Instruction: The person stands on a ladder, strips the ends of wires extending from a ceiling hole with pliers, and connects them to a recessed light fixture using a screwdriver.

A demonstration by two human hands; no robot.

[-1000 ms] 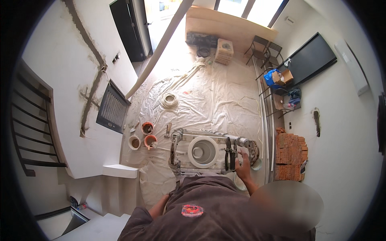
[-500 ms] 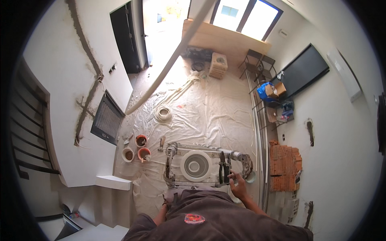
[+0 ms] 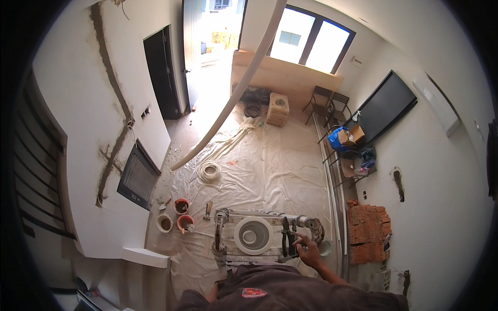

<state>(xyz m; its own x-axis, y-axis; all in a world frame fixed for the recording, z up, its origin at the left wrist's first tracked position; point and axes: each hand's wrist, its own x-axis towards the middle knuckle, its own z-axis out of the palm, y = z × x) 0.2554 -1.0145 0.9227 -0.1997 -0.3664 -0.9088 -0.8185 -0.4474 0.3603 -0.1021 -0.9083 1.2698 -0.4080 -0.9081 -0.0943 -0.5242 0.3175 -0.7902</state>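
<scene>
My right hand (image 3: 308, 252) is beside the right end of a plaster-smeared metal ladder or work platform (image 3: 259, 213), its fingers apart and slightly bent. Just left of its fingertips are dark-handled pliers (image 3: 285, 234) and a second dark hand tool, both upright against the platform. I cannot make out anything in the hand. A white round bucket (image 3: 238, 249) sits in the middle of the platform, with a pale ring-shaped thing (image 3: 249, 237) inside. Of my left arm only a bit of forearm (image 3: 212, 293) shows at the lower edge; the left hand is out of sight behind my shirt.
Buckets (image 3: 164, 223) and a hammer-like tool (image 3: 208, 210) stand left on the plastic-covered floor (image 3: 280, 171). A coil of white tubing (image 3: 209, 171) lies beyond. Bricks (image 3: 368, 233) and long pipes line the right wall. A pale pole (image 3: 233, 98) slants across the view.
The view has tilted up, so the platform and floor things sit lower in the picture. My left wrist has dropped out of sight. The right hand stays beside the pliers.
</scene>
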